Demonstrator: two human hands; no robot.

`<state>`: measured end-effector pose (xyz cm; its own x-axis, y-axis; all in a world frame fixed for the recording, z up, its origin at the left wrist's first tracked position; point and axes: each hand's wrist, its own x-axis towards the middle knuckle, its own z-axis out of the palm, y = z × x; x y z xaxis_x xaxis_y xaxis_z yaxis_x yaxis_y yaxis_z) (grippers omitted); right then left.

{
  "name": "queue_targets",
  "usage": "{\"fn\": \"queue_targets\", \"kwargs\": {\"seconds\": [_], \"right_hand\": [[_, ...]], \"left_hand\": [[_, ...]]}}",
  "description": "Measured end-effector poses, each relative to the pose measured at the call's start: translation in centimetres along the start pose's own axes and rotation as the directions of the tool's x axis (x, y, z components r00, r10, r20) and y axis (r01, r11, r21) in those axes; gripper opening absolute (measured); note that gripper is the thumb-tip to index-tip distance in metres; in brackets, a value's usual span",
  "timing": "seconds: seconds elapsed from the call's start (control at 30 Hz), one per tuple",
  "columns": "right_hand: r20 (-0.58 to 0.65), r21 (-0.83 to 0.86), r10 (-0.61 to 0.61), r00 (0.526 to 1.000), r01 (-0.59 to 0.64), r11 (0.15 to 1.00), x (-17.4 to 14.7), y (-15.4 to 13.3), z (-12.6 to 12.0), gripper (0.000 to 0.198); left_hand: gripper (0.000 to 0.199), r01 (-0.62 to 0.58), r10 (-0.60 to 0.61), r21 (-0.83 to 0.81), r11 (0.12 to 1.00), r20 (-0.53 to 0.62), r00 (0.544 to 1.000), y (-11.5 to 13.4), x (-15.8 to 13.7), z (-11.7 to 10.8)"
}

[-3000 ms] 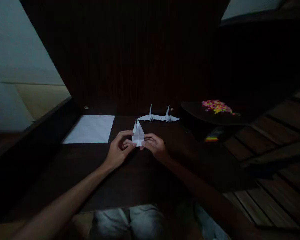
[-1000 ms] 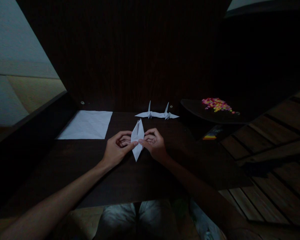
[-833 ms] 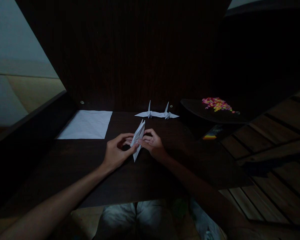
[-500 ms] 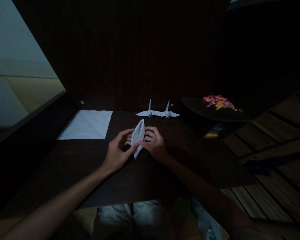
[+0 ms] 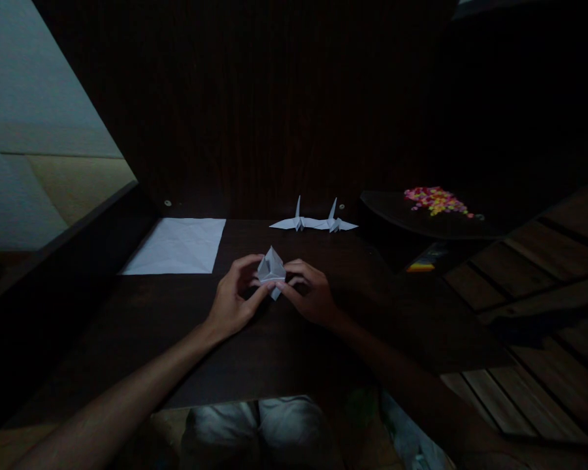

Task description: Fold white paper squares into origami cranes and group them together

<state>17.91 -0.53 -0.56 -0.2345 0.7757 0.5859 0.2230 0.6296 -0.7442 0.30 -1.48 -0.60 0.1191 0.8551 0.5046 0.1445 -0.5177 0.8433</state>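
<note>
A small piece of folded white paper (image 5: pixel 273 266) is held between both hands over the dark desk (image 5: pixel 225 365). My left hand (image 5: pixel 235 287) grips its left side, with the thumb at the lower middle and the fingers curled behind. On the other side, my right hand (image 5: pixel 311 290) pinches it, thumb tip beside the left thumb. The upper part of the paper spreads into a pointed pocket, and a lower tip pokes out beneath the thumbs. Some fingertips are hidden behind the paper.
Two white origami cranes (image 5: pixel 318 223) stand side by side near the back panel. A creased white sheet (image 5: pixel 176 247) lies at the back left. Several tiny colourful pieces (image 5: pixel 441 201) are heaped on a raised dark shelf (image 5: pixel 421 225) at the right.
The folded paper has gone from a long, narrow, tilted shape to a shorter, wider one with its upper part opened. Both thumbs now meet on its lower part. The view has shifted slightly.
</note>
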Motion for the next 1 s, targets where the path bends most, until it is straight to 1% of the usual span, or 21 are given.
{"fn": "queue_targets", "kwargs": {"seconds": [0.1, 0.2, 0.27, 0.33, 0.4, 0.47, 0.63, 0.73, 0.87, 1.0], "right_hand": [[0.033, -0.018, -0.030, 0.999, 0.030, 0.999, 0.1, 0.0, -0.3, 0.014], [0.034, 0.008, -0.005, 0.999, 0.004, 1.000, 0.1, 0.1, -0.3, 0.018], [0.028, 0.028, 0.019, 0.999, -0.020, 0.999, 0.0, 0.2, -0.2, 0.021], [0.016, 0.036, 0.034, 0.999, -0.035, 0.999, 0.0, 0.3, -0.1, 0.022], [0.006, 0.026, 0.037, 0.999, -0.037, 0.999, 0.0, 0.4, 0.0, 0.021], [-0.001, 0.010, 0.033, 0.999, -0.033, 0.999, 0.1, 0.3, 0.0, 0.020], [-0.007, -0.044, 0.005, 1.000, -0.006, 0.999, 0.4, 0.0, -0.1, 0.020], [-0.029, -0.081, -0.036, 0.999, 0.033, 0.996, 0.4, 0.0, 0.0, 0.018], [-0.032, -0.125, -0.094, 0.995, 0.089, 0.988, 0.5, 0.1, 0.1, 0.017], [-0.019, -0.160, -0.139, 0.990, 0.134, 0.978, 0.5, 0.2, 0.2, 0.017]], "left_hand": [[0.049, -0.031, 0.030, 0.028, 0.999, 0.012, 0.999, -0.1, -0.2, 0.0], [0.050, -0.060, 0.060, 0.053, 0.997, 0.018, 0.998, 0.0, -0.2, -0.1], [0.043, -0.087, 0.082, 0.100, 0.991, 0.049, 0.995, 0.3, 0.0, -0.2], [0.031, -0.119, 0.103, 0.154, 0.981, 0.106, 0.989, 0.7, 0.2, -0.4], [0.024, -0.149, 0.129, 0.195, 0.969, 0.112, 0.985, 0.9, 0.5, -0.5], [0.024, -0.174, 0.157, 0.230, 0.957, 0.092, 0.983, 1.0, 0.6, -0.6], [0.028, -0.209, 0.207, 0.302, 0.930, 0.038, 0.978, 0.7, 0.7, -0.8], [0.028, -0.217, 0.219, 0.324, 0.921, 0.030, 0.975, 0.5, 0.7, -0.8], [0.022, -0.233, 0.246, 0.358, 0.904, 0.011, 0.969, 0.2, 0.7, -0.8], [0.019, -0.310, 0.325, 0.393, 0.865, 0.031, 0.945, 0.0, 0.8, -0.8]]}}
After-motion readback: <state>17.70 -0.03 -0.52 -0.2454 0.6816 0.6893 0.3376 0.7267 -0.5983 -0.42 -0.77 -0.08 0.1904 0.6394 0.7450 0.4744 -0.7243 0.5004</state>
